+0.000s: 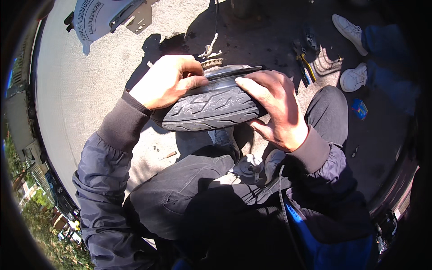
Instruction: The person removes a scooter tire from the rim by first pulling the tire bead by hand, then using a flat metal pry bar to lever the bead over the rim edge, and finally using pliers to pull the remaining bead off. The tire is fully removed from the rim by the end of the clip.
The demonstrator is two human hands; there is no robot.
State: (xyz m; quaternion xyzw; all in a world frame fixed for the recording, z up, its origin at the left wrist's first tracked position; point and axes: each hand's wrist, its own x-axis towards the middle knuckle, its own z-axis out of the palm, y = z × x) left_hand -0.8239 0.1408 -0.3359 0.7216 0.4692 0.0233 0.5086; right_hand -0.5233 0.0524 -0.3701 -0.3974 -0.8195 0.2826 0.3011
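A small black scooter-type tyre (pixel 211 110) is held up above my lap, its grooved tread facing me. On its far side shows a bare metal wheel rim (pixel 220 83), with a thin dark edge standing up at the right. My left hand (pixel 173 81) is closed over the tyre's left end, thumb and fingers bent together at the rim; what lies under the fingertips is hidden. My right hand (pixel 278 105) grips the right end, with fingers on the upper side and the thumb below the tread.
Yellow-handled pliers (pixel 309 67) lie on the ground to the right, near a small blue packet (pixel 359 109). A person in white shoes (pixel 354 77) and jeans stands there. Far left is a pale vehicle panel with a metal bracket (pixel 138 20). A cable (pixel 216 22) hangs beyond the wheel.
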